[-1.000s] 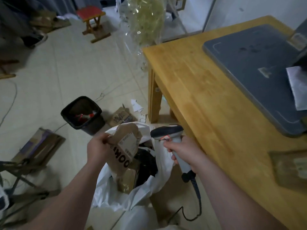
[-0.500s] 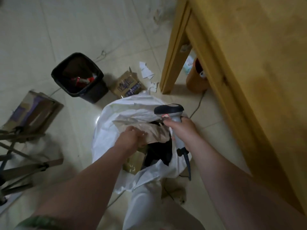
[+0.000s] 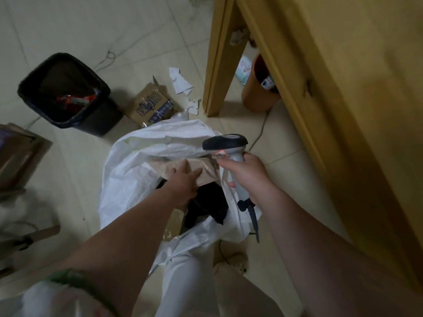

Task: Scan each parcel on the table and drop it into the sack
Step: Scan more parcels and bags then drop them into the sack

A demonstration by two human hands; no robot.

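Note:
A white sack [image 3: 128, 170] stands open on the floor below me. A brown paper parcel [image 3: 207, 169] lies across its mouth. My left hand [image 3: 183, 181] presses flat on that parcel with straight fingers. Below the parcel, inside the sack, I see a black item [image 3: 210, 204] and a cardboard box [image 3: 174, 225]. My right hand [image 3: 246, 173] grips the handle of a grey and black barcode scanner [image 3: 225, 144] just right of the sack's mouth; its cable hangs down. The wooden table [image 3: 343, 110] rises at the right, its top out of view.
A black waste bin [image 3: 66, 92] stands on the tiled floor to the left, with a small printed carton [image 3: 152, 105] and paper scraps [image 3: 182, 82] beside it. An orange bin [image 3: 257, 92] sits under the table behind the table leg [image 3: 220, 60]. Flattened cardboard [image 3: 18, 156] lies far left.
My left hand carried the brown parcel down into the sack and has flattened on top of it. My view tipped from the tabletop down to the floor. The scanner stayed in my right hand.

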